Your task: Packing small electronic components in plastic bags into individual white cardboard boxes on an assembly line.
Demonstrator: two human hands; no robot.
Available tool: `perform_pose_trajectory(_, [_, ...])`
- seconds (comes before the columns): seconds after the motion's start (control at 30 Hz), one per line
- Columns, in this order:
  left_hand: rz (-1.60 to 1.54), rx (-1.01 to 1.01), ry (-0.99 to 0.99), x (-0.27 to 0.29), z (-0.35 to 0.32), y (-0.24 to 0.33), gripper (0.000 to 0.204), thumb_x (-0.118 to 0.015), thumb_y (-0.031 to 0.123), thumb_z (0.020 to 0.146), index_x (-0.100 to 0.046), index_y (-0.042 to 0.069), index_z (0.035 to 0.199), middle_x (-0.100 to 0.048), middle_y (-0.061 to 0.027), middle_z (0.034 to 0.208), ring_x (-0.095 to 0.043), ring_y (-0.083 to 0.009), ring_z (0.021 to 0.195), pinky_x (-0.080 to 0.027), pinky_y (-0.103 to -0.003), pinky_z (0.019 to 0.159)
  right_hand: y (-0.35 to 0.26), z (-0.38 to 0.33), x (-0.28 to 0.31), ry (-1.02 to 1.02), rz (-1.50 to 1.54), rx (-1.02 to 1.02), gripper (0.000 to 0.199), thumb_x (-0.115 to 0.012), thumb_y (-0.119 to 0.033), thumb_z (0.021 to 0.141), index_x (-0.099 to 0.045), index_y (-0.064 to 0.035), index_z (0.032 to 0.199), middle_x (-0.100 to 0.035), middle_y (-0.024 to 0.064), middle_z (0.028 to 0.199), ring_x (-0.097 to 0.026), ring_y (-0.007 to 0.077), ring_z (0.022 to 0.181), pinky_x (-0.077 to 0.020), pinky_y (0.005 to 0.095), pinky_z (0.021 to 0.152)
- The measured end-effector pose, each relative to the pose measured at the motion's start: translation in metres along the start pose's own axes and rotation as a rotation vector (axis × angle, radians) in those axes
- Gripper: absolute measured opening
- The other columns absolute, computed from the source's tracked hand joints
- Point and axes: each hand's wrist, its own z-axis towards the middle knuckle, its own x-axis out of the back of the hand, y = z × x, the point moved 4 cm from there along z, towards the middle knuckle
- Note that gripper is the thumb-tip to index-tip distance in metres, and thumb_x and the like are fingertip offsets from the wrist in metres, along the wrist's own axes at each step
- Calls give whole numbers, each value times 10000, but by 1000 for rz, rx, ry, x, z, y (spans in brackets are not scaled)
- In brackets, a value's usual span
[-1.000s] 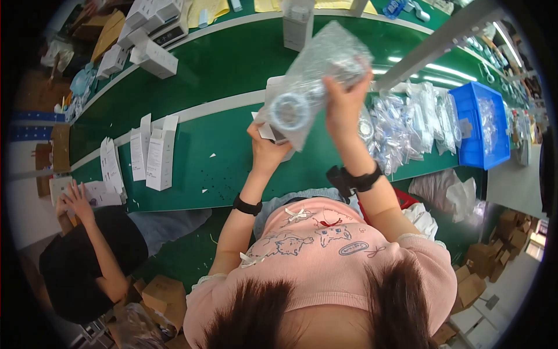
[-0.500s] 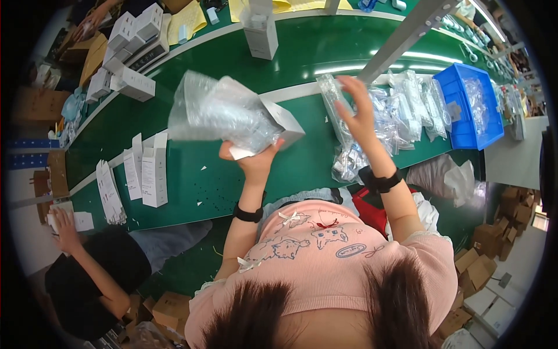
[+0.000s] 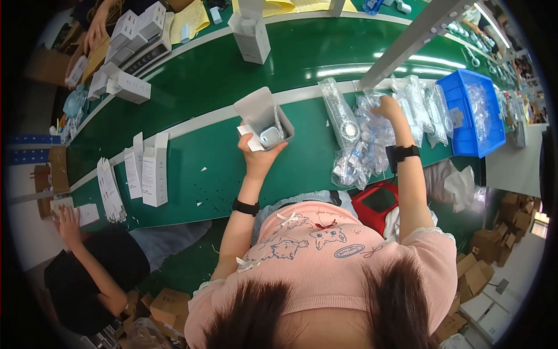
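My left hand is wrapped round an open white box, its flaps raised. Inside the box sits a pale rounded part with a grey face. Over a heap of small clear-bagged parts, my right hand has its fingers curled down among the bags; what they pinch, if anything, is hidden. Beside it on the left lies a long bagged part with a round end. More long clear-bagged parts lie just right of the hand.
A blue bin with clear bags stands at the right. On the left are standing white cartons and a stack of flat cartons. Another open box is across the rail. A metal post slants above the bench. A co-worker's hand is far left.
The clear bag that stuck out of the box no longer shows, and the box has turned its opening toward me. My right hand has moved right, from open fingers in the air down to the bagged parts.
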Motion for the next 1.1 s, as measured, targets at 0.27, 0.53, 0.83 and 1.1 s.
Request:
perform_pose_trajectory(0.27, [-27, -90, 16, 22, 27, 56, 657, -790, 188, 604, -379, 87, 1106, -252, -247, 1315, -377, -363, 1155, -359, -411, 927, -14, -27, 9, 115, 243, 53, 627, -695, -195, 614, -464, -19, 1170, -605, 205, 894, -590, 338, 841, -472, 396, 708])
perform_pose_trajectory(0.53, [219, 105, 2, 35, 52, 73, 145, -727, 86, 633, -600, 20, 657, -517, -180, 1120, -562, -257, 929, -451, -316, 756, -134, -115, 92, 133, 1651, 576, 461, -593, 8, 751, -448, -93, 1177, -576, 147, 1032, -577, 250, 947, -461, 331, 822])
perform_pose_trajectory(0.83, [208, 290, 73, 42, 63, 57, 138, -724, 100, 626, -618, 19, 658, -636, -108, 891, -590, -175, 656, -416, -259, 519, -250, -142, 68, 103, 923, 1111, 388, -612, 40, 707, -526, -86, 1065, -575, 119, 1033, -554, 285, 978, -448, 350, 834])
perform_pose_trajectory(1.1, [115, 304, 54, 45, 66, 51, 158, -720, 98, 646, -607, -13, 661, -628, -89, 846, -571, -141, 721, -405, -235, 567, -265, -142, 65, 146, 338, 1503, 404, -676, -45, 617, -580, -76, 1008, -508, 93, 1126, -460, 295, 1082, -403, 400, 880])
